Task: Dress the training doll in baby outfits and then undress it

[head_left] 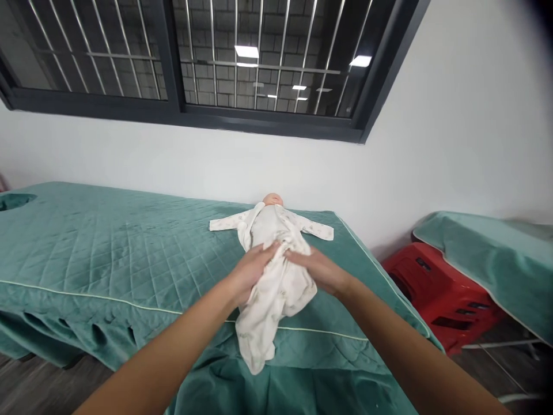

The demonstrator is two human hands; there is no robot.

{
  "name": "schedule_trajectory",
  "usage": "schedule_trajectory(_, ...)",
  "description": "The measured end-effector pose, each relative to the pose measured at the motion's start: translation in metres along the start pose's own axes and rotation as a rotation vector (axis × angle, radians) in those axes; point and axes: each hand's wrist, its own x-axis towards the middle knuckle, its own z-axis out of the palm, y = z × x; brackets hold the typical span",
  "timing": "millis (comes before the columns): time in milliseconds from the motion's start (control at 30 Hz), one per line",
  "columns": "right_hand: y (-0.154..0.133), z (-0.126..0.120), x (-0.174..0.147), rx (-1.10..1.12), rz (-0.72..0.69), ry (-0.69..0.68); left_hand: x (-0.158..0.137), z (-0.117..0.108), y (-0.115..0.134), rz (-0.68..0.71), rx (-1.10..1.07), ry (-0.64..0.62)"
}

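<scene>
A baby doll (273, 199) lies on its back on the green quilted bed, its head toward the wall. White printed baby clothes (317, 228) cover its body, with both sleeves spread out to the sides. My left hand (254, 268) grips the lower part of the garment from the left, fingers bunched in the cloth. From the right, my right hand (315, 266) holds the same gathered cloth near the doll's middle. A loose leg of the garment (256, 340) hangs over the bed's front edge. The doll's legs are hidden by cloth and hands.
The green bed (129, 248) stretches left, with a face hole (15, 200) at its far left. Red plastic stools (436, 288) stand right of it, beside another green-covered bed (496, 253). A white wall and a barred window (259, 69) are behind.
</scene>
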Motion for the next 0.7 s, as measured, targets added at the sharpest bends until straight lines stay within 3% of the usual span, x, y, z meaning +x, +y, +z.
schedule_trajectory(67, -0.002, -0.005, 0.005, 0.178, -0.032, 0.109, -0.006, 0.005, -0.005, -0.043, 0.099, -0.076)
schedule_trajectory(167, -0.006, -0.010, 0.004, 0.307, -0.036, 0.102, -0.007, 0.003, -0.004, -0.113, 0.128, -0.220)
schedule_trajectory(333, -0.001, -0.007, -0.012, 0.207, 0.029, 0.019, 0.007, -0.012, 0.002, 0.063, -0.177, -0.110)
schedule_trajectory(433, 0.003, -0.002, -0.018, 0.062, 0.145, -0.173, 0.011, -0.015, 0.000, 0.054, -0.213, -0.097)
schedule_trajectory(500, 0.005, 0.000, -0.017, 0.028, 0.146, -0.226, 0.009, -0.014, -0.002, 0.021, -0.222, -0.119)
schedule_trajectory(700, 0.001, -0.013, 0.001, 0.213, -0.107, 0.091, 0.000, -0.014, 0.002, -0.108, -0.045, -0.196)
